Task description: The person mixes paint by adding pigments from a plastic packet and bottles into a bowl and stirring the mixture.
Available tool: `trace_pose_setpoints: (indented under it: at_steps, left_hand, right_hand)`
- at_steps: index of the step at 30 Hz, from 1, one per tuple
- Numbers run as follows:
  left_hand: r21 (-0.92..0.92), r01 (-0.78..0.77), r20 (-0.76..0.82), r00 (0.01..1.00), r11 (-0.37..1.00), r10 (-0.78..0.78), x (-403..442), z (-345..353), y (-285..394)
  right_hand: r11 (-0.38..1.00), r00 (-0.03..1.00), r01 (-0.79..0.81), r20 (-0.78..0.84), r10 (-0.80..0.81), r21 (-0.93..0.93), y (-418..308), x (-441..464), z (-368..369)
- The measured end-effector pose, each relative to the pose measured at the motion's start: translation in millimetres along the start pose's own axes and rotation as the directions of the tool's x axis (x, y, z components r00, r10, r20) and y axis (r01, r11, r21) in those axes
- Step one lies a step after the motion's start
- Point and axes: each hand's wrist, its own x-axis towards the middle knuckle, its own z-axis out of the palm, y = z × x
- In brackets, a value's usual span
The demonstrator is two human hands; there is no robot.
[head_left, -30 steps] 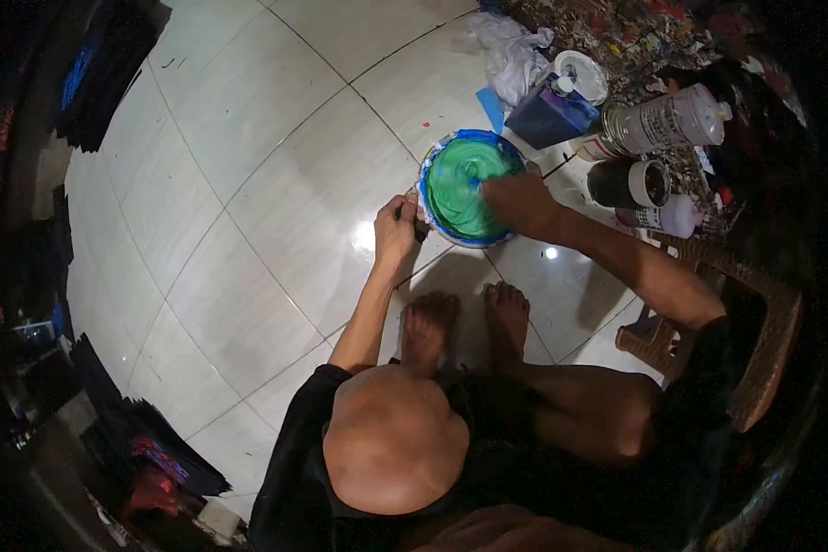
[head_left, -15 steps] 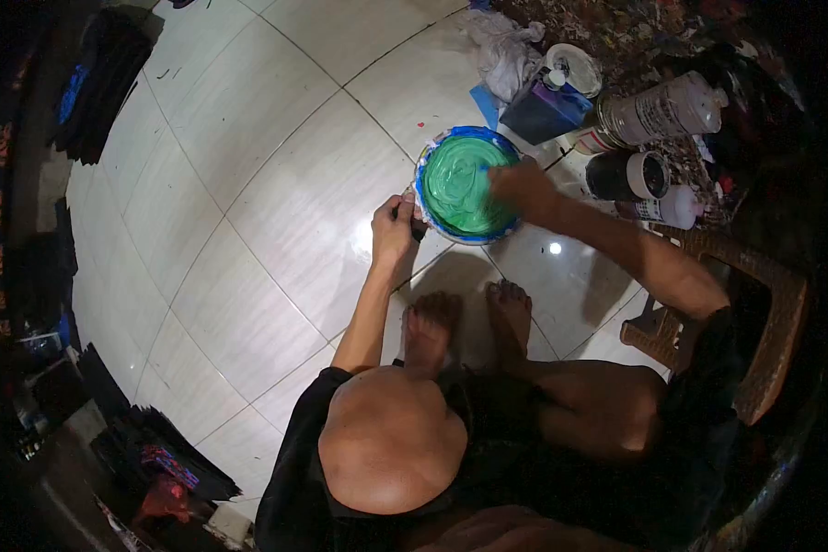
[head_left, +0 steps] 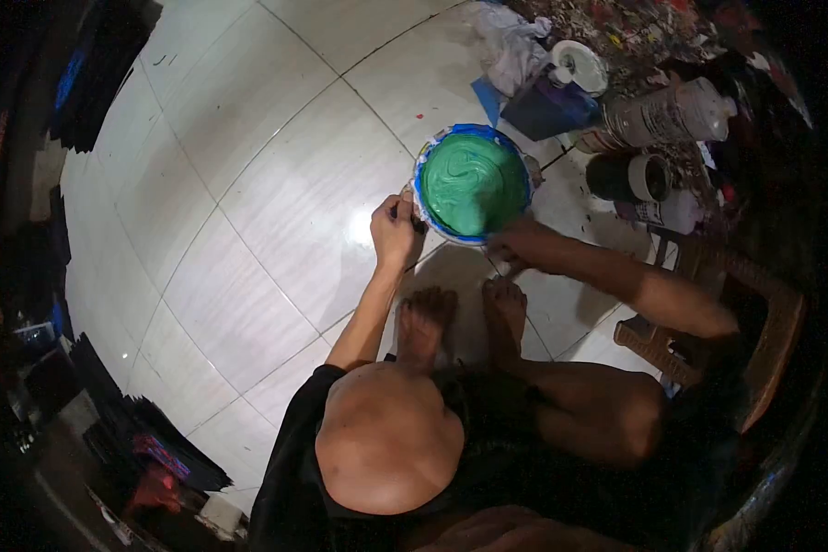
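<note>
A round bucket of green paint (head_left: 469, 184) stands on the floor, its rim smeared with blue and white paint. The paint's surface carries swirl marks. At the bucket's left edge, my left hand (head_left: 396, 230) is closed on the side of it. My right hand (head_left: 524, 247) is just outside the lower right rim, somewhat blurred and in shadow. Its fingers look curled together, and what they hold, if anything, cannot be made out.
Beyond the bucket to the right stand a dark blue container (head_left: 547, 112), a white tub (head_left: 581, 66), a large bottle (head_left: 681, 112) and a dark jar (head_left: 627, 177). A crumpled cloth (head_left: 511, 41) lies behind. A brown stool (head_left: 754, 304) is at the right. My feet (head_left: 423, 322) rest close by.
My right hand has moved from over the green paint toward me, past the lower right rim. The paint's swirl pattern differs. My left hand stays at the bucket's side.
</note>
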Motion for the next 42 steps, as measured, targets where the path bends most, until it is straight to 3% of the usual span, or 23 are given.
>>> trace_pose_setpoints:
  at_steps: [1,2,7,8,9,10,12,14,16,19,21,24,27,29,31,32,35,36,37,38,40,41,42]
  left_hand:
    - [0.000,-0.013,-0.001,1.000,1.000,0.013,1,2,-1]
    - [-0.171,0.019,0.032,0.999,0.985,-0.014,1,4,-5]
    - [-0.202,0.072,0.090,0.994,0.977,-0.054,6,3,-8]
    - [-0.233,0.091,0.115,0.991,0.968,-0.066,5,1,-8]
    - [-0.268,0.111,0.138,0.988,0.957,-0.076,5,-1,-10]
    - [-0.252,0.099,0.141,0.988,0.963,-0.064,4,-3,-7]
    - [-0.250,0.125,0.154,0.984,0.960,-0.088,4,-4,-4]
    - [-0.232,0.150,0.166,0.980,0.961,-0.113,5,-4,-6]
    - [-0.488,0.208,0.238,0.966,0.848,-0.100,2,-3,-7]
    - [-0.232,0.097,0.146,0.987,0.968,-0.064,-1,-5,8]
    - [-0.295,0.103,0.184,0.982,0.950,-0.049,11,1,-19]
    - [-0.309,0.145,0.209,0.975,0.940,-0.082,7,-5,-15]
    - [-0.305,0.168,0.211,0.972,0.937,-0.105,4,-7,-5]
    - [-0.226,0.088,0.190,0.981,0.970,-0.045,7,-5,-10]
    - [-0.228,0.108,0.203,0.977,0.968,-0.061,6,-5,-13]
    - [-0.233,0.118,0.208,0.976,0.965,-0.069,10,-7,-11]
    - [-0.191,0.193,0.187,0.970,0.962,-0.157,-1,-18,12]
    - [0.104,-0.109,-0.016,0.994,0.989,0.111,11,-25,-18]
    - [0.289,-0.234,-0.166,0.943,0.928,0.289,18,-37,-50]
    - [0.169,-0.354,-0.112,0.920,0.920,0.374,25,-56,-82]
    - [-0.169,-0.282,-0.011,0.959,0.945,0.284,-26,-45,31]
    - [-0.377,-0.252,0.010,0.961,0.891,0.276,-43,-25,58]
    - [-0.384,-0.318,0.089,0.922,0.867,0.377,-54,3,68]
  right_hand:
    - [1.000,1.000,0.003,-0.010,-0.003,0.010,-4,3,1]
    - [0.997,0.999,0.031,0.010,-0.032,0.076,-11,11,-4]
    - [0.939,0.981,0.123,0.103,-0.164,0.320,-30,39,-27]
    - [0.741,0.840,0.498,0.038,-0.541,-0.450,-25,27,-35]
    - [0.394,0.729,0.534,0.170,-0.663,-0.748,-24,29,-40]
    - [-0.024,0.584,0.426,0.295,-0.756,-0.904,-31,24,-39]
    - [0.162,0.726,0.004,-0.108,-0.679,-0.987,-45,17,-39]
    - [0.079,0.756,0.059,-0.007,-0.654,-0.995,-62,3,-20]
    - [0.021,0.778,0.112,0.075,-0.623,-0.993,-57,4,-18]
    - [-0.074,0.845,0.137,0.156,-0.511,-0.988,-50,18,-45]
    - [-0.072,0.684,0.039,0.079,-0.725,-0.997,-58,24,-38]
    - [-0.148,0.753,0.183,0.235,-0.614,-0.972,-65,-6,-10]
    - [-0.025,0.822,0.021,0.032,-0.569,-0.999,-62,11,-39]
    - [-0.031,0.736,-0.013,0.012,-0.677,-0.999,-62,17,-39]
    - [-0.174,0.628,0.048,0.165,-0.761,-0.984,-59,9,-10]
    - [-0.155,0.706,0.140,0.208,-0.677,-0.978,-65,1,-4]
    - [-0.173,0.809,0.114,0.193,-0.555,-0.978,-63,0,-43]
    - [0.078,0.857,-0.032,-0.068,-0.512,-0.996,-57,11,-50]
    - [0.057,0.843,-0.065,-0.085,-0.532,-0.996,-57,0,-42]
    - [0.045,0.832,-0.120,-0.125,-0.541,-0.992,-51,-16,-30]
    - [0.130,0.324,-0.087,-0.152,-0.934,-0.988,-35,-45,-1]
    - [0.457,0.530,0.112,-0.336,-0.778,-0.882,-39,-60,12]
    - [0.727,0.629,0.547,-0.369,-0.684,-0.416,-41,-74,20]
